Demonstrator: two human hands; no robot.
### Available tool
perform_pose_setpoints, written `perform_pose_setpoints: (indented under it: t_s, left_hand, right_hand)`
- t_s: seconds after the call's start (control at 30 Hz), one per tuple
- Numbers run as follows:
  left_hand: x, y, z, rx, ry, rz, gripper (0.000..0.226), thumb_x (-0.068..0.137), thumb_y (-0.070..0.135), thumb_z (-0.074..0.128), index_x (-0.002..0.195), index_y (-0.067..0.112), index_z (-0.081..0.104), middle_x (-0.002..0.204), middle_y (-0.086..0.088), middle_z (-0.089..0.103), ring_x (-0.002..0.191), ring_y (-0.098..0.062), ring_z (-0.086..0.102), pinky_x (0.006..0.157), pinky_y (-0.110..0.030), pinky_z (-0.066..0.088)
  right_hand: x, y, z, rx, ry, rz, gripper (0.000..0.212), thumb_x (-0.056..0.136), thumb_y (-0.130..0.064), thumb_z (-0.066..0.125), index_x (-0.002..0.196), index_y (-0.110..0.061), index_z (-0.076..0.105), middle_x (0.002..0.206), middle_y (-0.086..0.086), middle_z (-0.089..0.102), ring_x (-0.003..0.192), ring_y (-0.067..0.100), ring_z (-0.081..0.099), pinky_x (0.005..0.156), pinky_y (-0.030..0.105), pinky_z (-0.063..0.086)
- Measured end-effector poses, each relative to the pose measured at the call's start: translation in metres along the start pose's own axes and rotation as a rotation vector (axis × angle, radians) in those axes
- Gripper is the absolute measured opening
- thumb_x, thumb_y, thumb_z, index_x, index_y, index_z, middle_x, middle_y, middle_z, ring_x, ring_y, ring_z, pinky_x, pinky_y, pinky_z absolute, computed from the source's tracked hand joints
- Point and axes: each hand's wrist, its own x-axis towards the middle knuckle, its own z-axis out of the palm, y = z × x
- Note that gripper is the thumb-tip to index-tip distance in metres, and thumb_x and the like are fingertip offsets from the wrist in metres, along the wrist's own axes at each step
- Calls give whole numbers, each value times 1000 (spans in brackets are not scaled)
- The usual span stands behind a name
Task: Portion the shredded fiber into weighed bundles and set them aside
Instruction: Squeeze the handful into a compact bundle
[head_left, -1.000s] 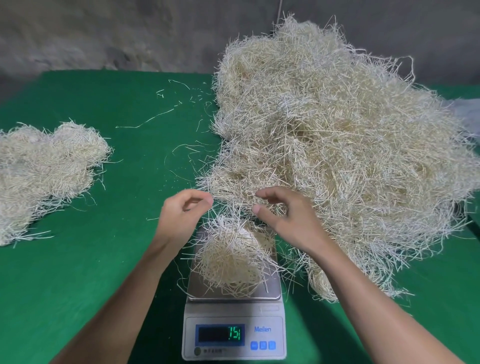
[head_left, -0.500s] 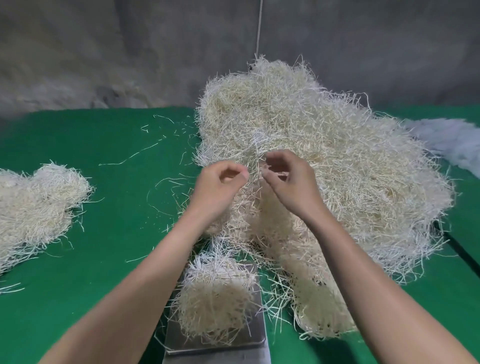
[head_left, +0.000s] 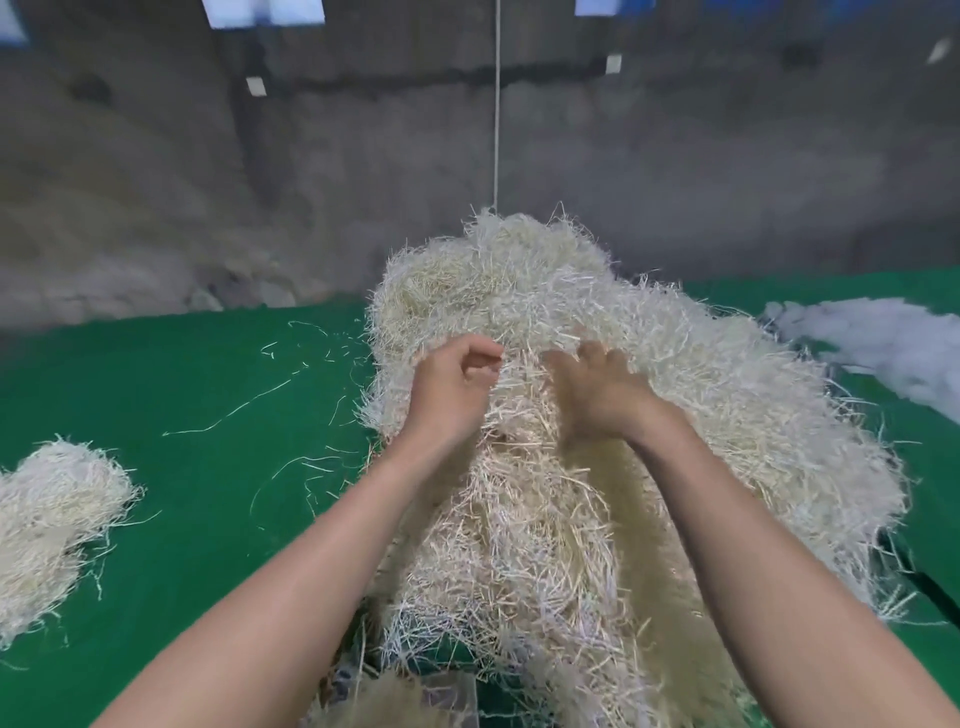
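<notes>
Single head-worn view, facing forward, slightly down, close over green table (head_left: 182, 395)

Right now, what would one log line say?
step: grab | left hand: pinches pile | right hand: dug into pile | bundles: at left

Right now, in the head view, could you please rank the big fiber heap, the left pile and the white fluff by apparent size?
Largest: big fiber heap.
Then left pile and white fluff: alike, both cropped, so unranked.

Your pale cream shredded fiber heap (head_left: 597, 364) and the smaller cream bundle (head_left: 52, 525) lie on a plain deep green table (head_left: 208, 493), with white fluff (head_left: 878, 343) before a mottled grey wall (head_left: 675, 156).
</notes>
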Motion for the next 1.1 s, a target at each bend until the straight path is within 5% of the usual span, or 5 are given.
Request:
perform_pose_setpoints:
  t_s: [0.27,0.5,0.77,0.93,1.1]
  left_hand:
    - [14,-26,35,257,-680,-303,75,86,31,65,148,22,23,152,3,27,124,-9,42,90,-13,37]
    - [16,4,16,-129,443,122,31,79,10,61,107,17,52,103,8,50,81,9,46,73,-13,43]
    - [33,31,-12,-788,-19,-416,85,66,25,72,139,1,36,123,-5,57,127,-18,46,110,-41,29]
    - [35,26,-23,-881,-15,-404,41,64,32,68,103,17,63,112,9,59,95,-7,57,92,-38,48]
    - [52,18,-49,-1020,99,-394,33,64,20,73,96,10,66,113,-10,64,97,-23,67,78,-35,53]
  right_hand:
    - [25,7,-20,701,711,-270,56,72,15,60,119,-14,59,115,-2,62,95,0,52,86,2,38]
    - [17,-3,-43,947,818,-337,42,74,10,64,98,-21,49,92,-20,48,85,-11,47,78,0,35]
    - [10,-11,-56,1535,573,-430,37,79,9,56,95,-24,54,107,1,63,103,18,62,81,28,52]
    - [12,-34,-19,1060,160,-379,83,62,-53,78,130,-32,36,134,-17,37,103,0,50,84,20,46]
    - [43,-50,16,503,352,-311,62,82,-31,72,136,-23,41,98,-12,65,69,-1,65,65,18,55]
